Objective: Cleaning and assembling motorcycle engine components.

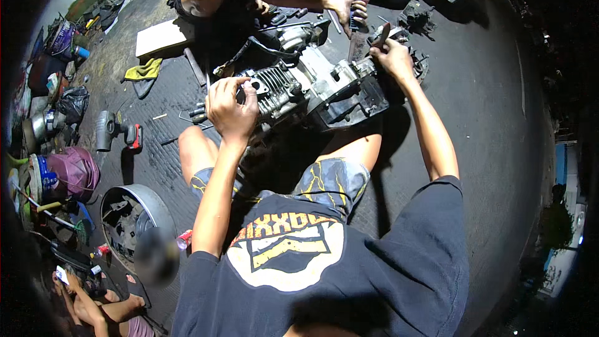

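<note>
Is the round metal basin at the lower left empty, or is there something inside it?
Not empty: the basin holds dark pieces, which show inside its silvery wall. Their depth I cannot tell.

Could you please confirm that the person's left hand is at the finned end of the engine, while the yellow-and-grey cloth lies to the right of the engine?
Not quite: the yellow-and-grey cloth lies to the left of the engine, as the head view shows. The left hand is indeed at the finned end.

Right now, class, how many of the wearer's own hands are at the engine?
2: the left hand is at the finned cylinder, the right hand at the opposite end of the engine.
</note>
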